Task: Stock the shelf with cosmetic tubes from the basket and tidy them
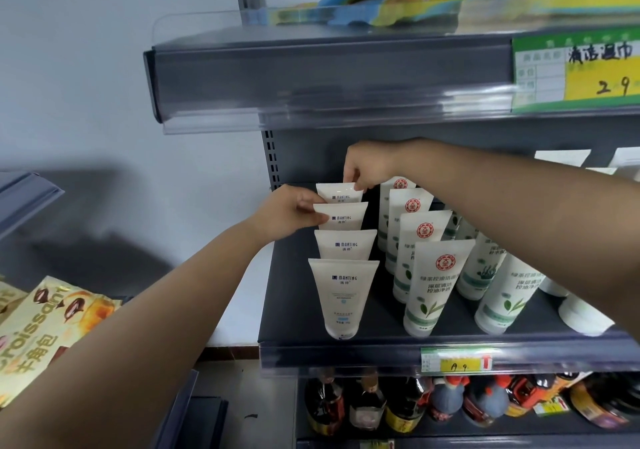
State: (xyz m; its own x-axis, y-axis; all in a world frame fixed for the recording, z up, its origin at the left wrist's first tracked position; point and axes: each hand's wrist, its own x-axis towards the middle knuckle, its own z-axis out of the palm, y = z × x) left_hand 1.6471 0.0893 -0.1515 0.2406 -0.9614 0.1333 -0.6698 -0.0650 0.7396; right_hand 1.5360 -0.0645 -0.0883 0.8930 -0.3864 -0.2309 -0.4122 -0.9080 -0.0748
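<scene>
Four white Manting tubes [341, 258] stood in a file on the dark shelf [291, 310], just left of the green-tea tubes [429, 285]. The right hand [367, 168] pinched the rearmost tube's crimp; the left hand [287, 213] pinched the second-from-back one — straightening, apparently. No basket showed, so remaining stock was unknowable.

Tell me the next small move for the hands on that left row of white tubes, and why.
Probably nudge the two rear tubes square with the row. The right hand pinches the top edge of the rearmost white Manting tube, and the left hand grips the second white tube from the back. The two front white tubes already stand in line on the dark grey shelf.
</scene>
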